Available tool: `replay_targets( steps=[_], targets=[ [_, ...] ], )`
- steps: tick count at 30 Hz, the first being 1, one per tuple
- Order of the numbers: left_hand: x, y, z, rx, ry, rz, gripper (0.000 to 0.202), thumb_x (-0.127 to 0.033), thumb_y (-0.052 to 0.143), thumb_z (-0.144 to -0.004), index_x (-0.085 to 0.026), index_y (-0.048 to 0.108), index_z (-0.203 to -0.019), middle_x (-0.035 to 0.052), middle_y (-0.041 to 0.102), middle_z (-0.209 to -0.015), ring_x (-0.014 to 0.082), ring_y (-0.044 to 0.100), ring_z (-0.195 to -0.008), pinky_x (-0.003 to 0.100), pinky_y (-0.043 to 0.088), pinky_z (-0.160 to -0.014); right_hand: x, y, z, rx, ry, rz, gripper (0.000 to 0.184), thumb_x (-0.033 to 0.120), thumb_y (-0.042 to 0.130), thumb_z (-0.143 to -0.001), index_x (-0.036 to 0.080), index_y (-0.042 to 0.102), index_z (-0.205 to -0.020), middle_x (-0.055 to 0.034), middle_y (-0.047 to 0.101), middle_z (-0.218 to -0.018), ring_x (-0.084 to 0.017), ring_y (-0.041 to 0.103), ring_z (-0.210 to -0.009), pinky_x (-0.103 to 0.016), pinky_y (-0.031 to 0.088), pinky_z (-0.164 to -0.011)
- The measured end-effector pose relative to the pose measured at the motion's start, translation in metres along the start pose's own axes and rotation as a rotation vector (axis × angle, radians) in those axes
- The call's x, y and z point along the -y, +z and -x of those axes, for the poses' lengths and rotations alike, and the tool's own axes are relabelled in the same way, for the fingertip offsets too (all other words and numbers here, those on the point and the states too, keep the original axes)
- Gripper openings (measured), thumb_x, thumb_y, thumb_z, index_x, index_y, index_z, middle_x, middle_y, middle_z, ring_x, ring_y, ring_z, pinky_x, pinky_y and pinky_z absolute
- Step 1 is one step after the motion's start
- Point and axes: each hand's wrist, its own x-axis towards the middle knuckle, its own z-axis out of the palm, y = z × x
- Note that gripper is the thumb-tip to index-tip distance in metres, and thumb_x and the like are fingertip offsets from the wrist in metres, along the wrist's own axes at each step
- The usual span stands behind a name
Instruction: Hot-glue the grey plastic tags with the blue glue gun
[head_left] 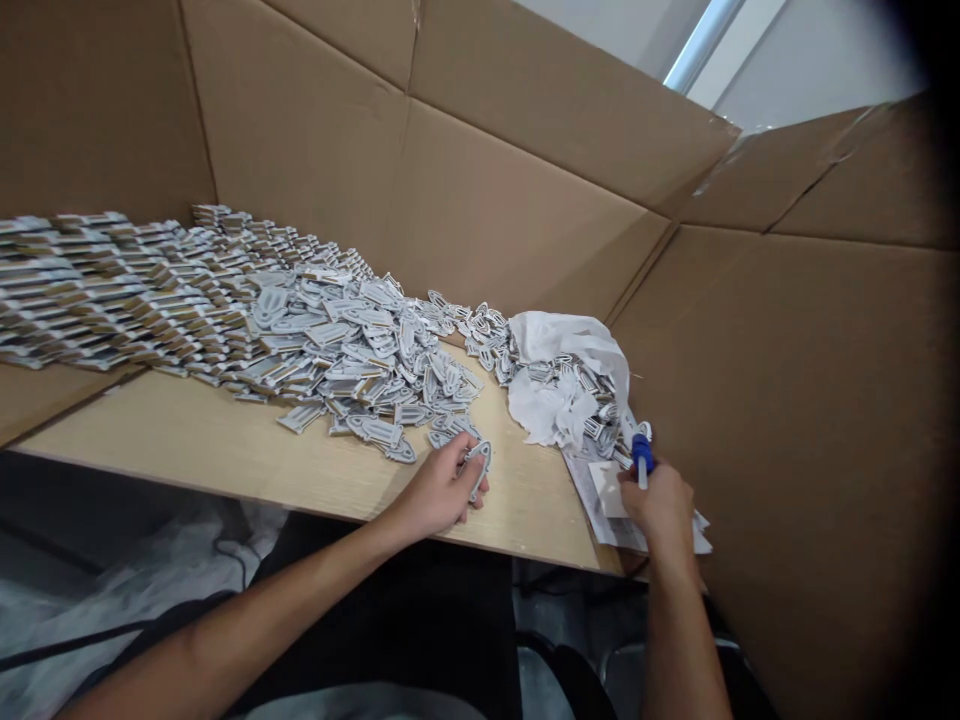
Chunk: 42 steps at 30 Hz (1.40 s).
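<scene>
My left hand [442, 492] is closed around a flat grey plastic piece [482, 468] with a pointed, looped end, just above the table's front edge. In my right hand [664, 505] is a small blue tool [642, 450] with a pale, narrow part; its exact kind is unclear. Left of centre lies a loose heap of similar grey pieces [367, 340], a few of them close to my left hand. A white plastic bag [570, 335], open and filled with more such pieces, rests just beyond my right hand.
Neatly layered stacks of pieces [112, 290] line the left side. Tall cardboard walls [510, 200] enclose the back and right of the wooden tabletop [517, 510]. Papers [607, 500] lie beneath my right hand at the front right edge.
</scene>
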Motion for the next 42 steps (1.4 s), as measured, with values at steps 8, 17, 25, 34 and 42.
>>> replay_targets(
  steps=[8,17,25,34,42],
  targets=[
    [0.0,-0.001,-0.001,0.008,-0.002,-0.042,0.034,-0.055,0.052,-0.099,-0.022,0.044,-0.098,0.0013,0.064,-0.081,0.0115,0.062,-0.059,0.017,0.045,-0.04,-0.015,0.01,0.004,0.044,-0.036,0.06,0.029,0.028,0.065,-0.084,0.01,0.076,-0.105,-0.0204,0.077,-0.091,-0.032,0.072,-0.086,-0.033,0.043,-0.07],
    [-0.001,-0.001,-0.001,-0.005,-0.017,-0.046,0.032,-0.053,0.052,-0.098,-0.022,0.045,-0.098,0.0011,0.064,-0.081,0.0123,0.062,-0.062,0.017,0.046,-0.041,-0.012,0.0,0.004,0.049,-0.048,0.086,0.037,0.033,0.065,-0.086,0.011,0.074,-0.114,-0.0233,0.077,-0.104,-0.035,0.073,-0.096,-0.034,0.042,-0.073],
    [-0.001,0.0,0.0,0.0,-0.021,-0.064,0.031,-0.052,0.051,-0.099,-0.022,0.044,-0.098,0.0014,0.064,-0.081,0.012,0.062,-0.061,0.017,0.046,-0.04,-0.017,0.006,0.001,0.156,0.047,0.101,0.039,0.04,0.07,-0.085,0.01,0.076,-0.109,-0.0249,0.077,-0.105,-0.038,0.074,-0.099,-0.034,0.043,-0.068],
    [0.0,-0.002,0.001,-0.004,-0.017,-0.061,0.031,-0.052,0.051,-0.099,-0.021,0.046,-0.1,0.0016,0.064,-0.081,0.0116,0.06,-0.06,0.018,0.047,-0.041,-0.018,0.014,-0.003,0.185,0.125,0.093,0.04,0.037,0.072,-0.081,0.008,0.078,-0.107,-0.0274,0.077,-0.105,-0.041,0.074,-0.099,-0.036,0.044,-0.068],
    [-0.003,0.0,-0.002,0.005,-0.047,0.087,0.03,-0.044,0.061,-0.094,-0.019,0.048,-0.104,0.0055,0.066,-0.086,0.016,0.067,-0.07,0.023,0.053,-0.049,-0.013,-0.002,0.002,0.044,0.109,-0.059,0.037,0.032,0.066,-0.082,0.011,0.078,-0.11,-0.022,0.078,-0.096,-0.036,0.074,-0.088,-0.035,0.046,-0.068]
  ],
)
